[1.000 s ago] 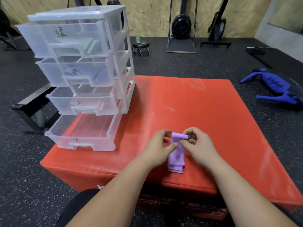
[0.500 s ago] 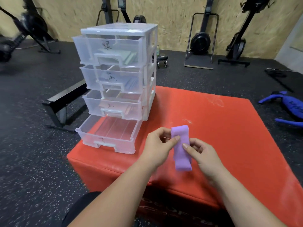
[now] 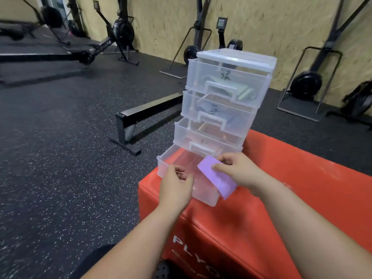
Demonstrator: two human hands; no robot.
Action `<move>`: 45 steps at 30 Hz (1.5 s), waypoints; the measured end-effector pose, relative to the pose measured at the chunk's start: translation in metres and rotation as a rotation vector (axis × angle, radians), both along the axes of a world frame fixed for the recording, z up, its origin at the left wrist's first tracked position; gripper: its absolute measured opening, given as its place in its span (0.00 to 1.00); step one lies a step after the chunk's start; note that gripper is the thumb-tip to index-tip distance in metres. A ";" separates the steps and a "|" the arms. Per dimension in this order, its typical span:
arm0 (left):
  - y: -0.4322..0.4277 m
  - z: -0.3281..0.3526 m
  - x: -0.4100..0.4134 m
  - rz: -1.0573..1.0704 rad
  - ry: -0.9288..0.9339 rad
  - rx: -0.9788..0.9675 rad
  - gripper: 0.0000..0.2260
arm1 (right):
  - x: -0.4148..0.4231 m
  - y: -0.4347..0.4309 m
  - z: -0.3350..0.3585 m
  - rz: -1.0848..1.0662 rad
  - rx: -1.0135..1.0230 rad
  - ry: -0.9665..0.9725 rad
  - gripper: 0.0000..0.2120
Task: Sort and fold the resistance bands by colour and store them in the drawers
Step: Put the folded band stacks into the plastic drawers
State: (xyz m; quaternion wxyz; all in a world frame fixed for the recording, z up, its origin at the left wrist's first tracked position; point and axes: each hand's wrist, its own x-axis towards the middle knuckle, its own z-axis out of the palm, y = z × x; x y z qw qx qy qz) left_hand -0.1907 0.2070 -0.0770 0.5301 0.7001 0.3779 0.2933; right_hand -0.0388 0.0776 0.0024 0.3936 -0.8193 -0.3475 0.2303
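Note:
A folded purple resistance band (image 3: 219,183) is pinched at its far end by my right hand (image 3: 240,171), tilted over the right side of the pulled-out bottom drawer (image 3: 162,165). My left hand (image 3: 176,188) hovers over that drawer's front rim with loosely curled fingers and nothing visible in it. The clear plastic drawer unit (image 3: 235,61) stands on the corner of a red plyo box (image 3: 302,178). Its upper three drawers are pushed in, each marked in black. Green bands show in the top one and bluish ones in the second.
A low black metal frame (image 3: 145,114) lies on the speckled rubber floor left of the box. Rowing machines (image 3: 120,31) and upright stands (image 3: 308,83) line the wooden wall behind. The box's near left corner sits just under the drawer front.
Both hands lifted the purple band off the red box and carried it left to the open bottom drawer. My left hand let go of it; the right hand alone holds it now.

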 end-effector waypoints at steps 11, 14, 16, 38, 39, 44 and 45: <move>0.053 -0.035 -0.012 -0.059 0.246 0.079 0.23 | 0.030 0.107 -0.032 0.146 -0.377 -0.187 0.05; 0.060 -0.042 -0.008 -0.084 0.252 0.081 0.25 | 0.032 0.125 -0.038 0.224 -0.365 -0.255 0.04; 0.062 -0.044 -0.006 -0.081 0.250 0.088 0.26 | 0.033 0.132 -0.044 0.273 -0.335 -0.259 0.04; 0.065 -0.011 -0.039 -0.212 0.329 0.312 0.30 | -0.014 0.054 -0.024 0.231 -0.396 -0.426 0.25; 0.063 -0.005 -0.045 -0.227 0.327 0.322 0.30 | -0.022 0.045 -0.015 0.221 -0.380 -0.444 0.25; 0.056 0.044 -0.072 -0.276 0.302 0.452 0.28 | -0.048 0.002 0.022 0.167 -0.261 -0.456 0.24; 0.055 0.056 -0.076 -0.285 0.300 0.490 0.28 | -0.052 -0.004 0.027 0.151 -0.234 -0.462 0.25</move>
